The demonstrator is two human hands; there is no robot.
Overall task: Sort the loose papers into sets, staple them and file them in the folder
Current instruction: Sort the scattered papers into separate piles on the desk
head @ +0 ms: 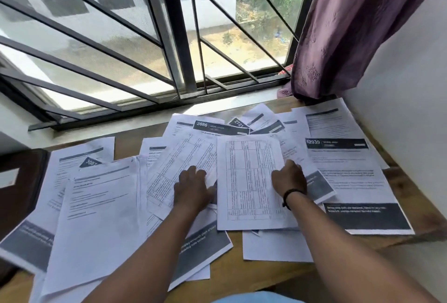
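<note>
Several loose printed papers lie scattered and overlapping across a wooden table [266, 276]. In the middle, a sheet with a printed table [249, 181] lies on top of the pile. My right hand [289, 177] rests on its right edge, fingers bent down over the paper. My left hand [192, 187] rests flat on a second tabled sheet [174, 169] to the left, fingers spread near the middle sheet's left edge. Sheets with dark headers numbered 2886 [219, 127] and 2939 [338, 144] lie further back and right. A dark brown folder [17, 189] lies at the table's left edge.
A barred window [169, 36] runs along the far side behind a stone sill [135, 121]. A purple curtain [350, 24] hangs at the back right. A white wall [411, 109] bounds the right side of the table.
</note>
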